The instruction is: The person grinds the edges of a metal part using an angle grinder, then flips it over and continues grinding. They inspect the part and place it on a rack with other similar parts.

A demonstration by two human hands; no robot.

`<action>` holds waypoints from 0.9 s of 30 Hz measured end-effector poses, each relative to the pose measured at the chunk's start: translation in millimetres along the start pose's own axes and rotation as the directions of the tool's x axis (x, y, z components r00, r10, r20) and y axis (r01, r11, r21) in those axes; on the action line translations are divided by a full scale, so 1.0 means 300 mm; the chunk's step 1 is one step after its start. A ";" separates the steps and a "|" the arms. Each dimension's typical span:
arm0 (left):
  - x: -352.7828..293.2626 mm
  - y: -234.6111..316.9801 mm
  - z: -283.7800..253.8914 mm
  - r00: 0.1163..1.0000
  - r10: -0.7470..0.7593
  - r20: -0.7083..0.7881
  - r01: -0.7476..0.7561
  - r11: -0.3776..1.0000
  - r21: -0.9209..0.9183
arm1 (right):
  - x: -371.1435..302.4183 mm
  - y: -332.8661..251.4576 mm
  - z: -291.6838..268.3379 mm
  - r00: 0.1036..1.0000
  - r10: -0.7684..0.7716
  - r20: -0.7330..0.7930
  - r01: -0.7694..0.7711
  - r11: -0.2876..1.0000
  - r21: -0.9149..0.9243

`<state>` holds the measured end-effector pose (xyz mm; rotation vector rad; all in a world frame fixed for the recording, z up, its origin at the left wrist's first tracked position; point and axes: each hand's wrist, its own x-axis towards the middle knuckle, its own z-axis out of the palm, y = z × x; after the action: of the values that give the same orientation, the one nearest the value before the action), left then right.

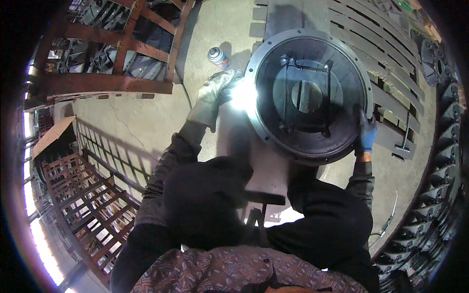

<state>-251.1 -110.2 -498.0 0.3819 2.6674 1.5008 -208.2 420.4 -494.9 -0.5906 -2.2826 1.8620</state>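
Shows, upper centre, a large round dark metal housing (304, 73) with a pale, bolt-holed ring flange (264, 51) and a barred, hollow interior. Clasps its lower-right rim with the blue-and-dark-gloved right hand (366, 133), probably for steadiness. Curls the pale, scuffed-gloved left hand (216, 94) beside a white glare (240, 95) at the left rim, perhaps for lighting the interior; cannot tell the grip's contents. Includes a silver-topped cylindrical spray can (220, 58) upright on grey concrete floor (124, 115).

Between the rusty crate (115, 86) and the left rim of the flanged housing (305, 33), concrete floor (127, 110) leaves a way through, narrowed by an aerosol can (218, 57) and the gloved left hand (210, 95). Dark rods (329, 93) cross the housing's opening.
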 end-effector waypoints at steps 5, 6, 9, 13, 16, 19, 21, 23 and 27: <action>-0.021 -0.079 -0.009 0.995 0.098 0.008 -0.098 0.988 0.121 | -0.011 -0.018 0.015 0.999 -0.032 0.024 0.032 0.999 0.017; -0.031 -0.097 -0.008 0.995 0.103 0.014 -0.104 0.986 0.134 | -0.011 -0.022 0.015 1.000 -0.011 0.009 0.011 1.000 -0.010; -0.056 -0.153 -0.003 0.994 0.104 0.029 -0.107 0.979 0.175 | -0.015 -0.027 0.015 0.998 -0.058 0.009 0.059 0.996 -0.068; -0.061 -0.197 0.009 0.992 0.119 0.052 -0.127 0.971 0.202 | -0.012 -0.018 0.004 1.000 -0.027 -0.011 0.026 0.996 -0.083; -0.041 -0.173 0.005 0.987 0.139 0.086 -0.154 0.969 0.193 | -0.006 0.003 -0.004 0.998 -0.054 0.011 0.055 0.993 -0.106; 0.003 -0.086 -0.007 0.978 0.177 0.106 -0.190 0.974 0.125 | 0.000 0.028 -0.014 0.997 -0.069 0.023 0.071 0.994 -0.086; 0.046 -0.003 -0.013 0.981 0.163 0.106 -0.161 0.987 -0.030 | 0.007 0.044 -0.028 0.998 -0.029 0.056 0.026 0.998 0.051; 0.107 0.082 -0.014 0.987 0.076 0.141 -0.038 0.967 -0.251 | 0.030 0.053 -0.051 0.980 -0.175 0.094 0.194 0.945 -0.262; 0.241 0.185 -0.022 0.970 -0.009 0.241 0.064 0.973 -0.222 | 0.165 0.031 -0.071 0.965 -0.106 0.240 0.151 0.972 -0.180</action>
<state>-311.8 -70.7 -442.4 0.4613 2.2779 1.6136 -244.0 460.1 -506.0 -0.2506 -2.6036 1.7354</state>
